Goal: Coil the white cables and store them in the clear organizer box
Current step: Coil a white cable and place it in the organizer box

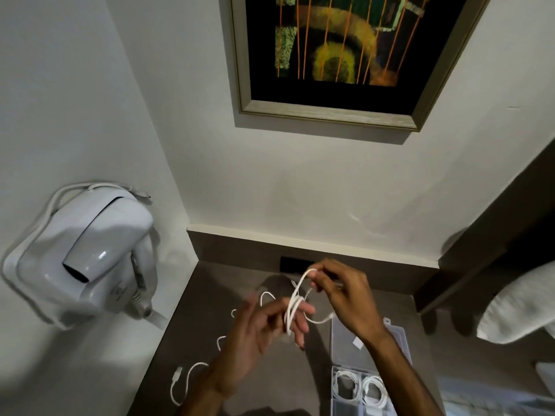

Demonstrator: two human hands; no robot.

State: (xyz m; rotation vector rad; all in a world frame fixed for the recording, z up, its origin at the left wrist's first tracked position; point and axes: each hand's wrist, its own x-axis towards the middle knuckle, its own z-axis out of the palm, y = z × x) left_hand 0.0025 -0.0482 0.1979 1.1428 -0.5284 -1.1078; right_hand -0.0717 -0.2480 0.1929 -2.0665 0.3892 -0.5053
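Fingers [295,322] of both hands grip a white cable [292,307]; the clear organizer box [360,391] holds two coiled cables [374,390].

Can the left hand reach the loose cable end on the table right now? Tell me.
Probably not at once. The left hand has the white cable looped around its fingers, with the right hand pinching the loop above. The loose cable end lies unobstructed on the table, so the way is free once the coil is released.

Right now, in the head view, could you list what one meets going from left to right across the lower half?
wall-mounted hair dryer → loose cable end on the table → left hand → right hand → clear organizer box → white towel
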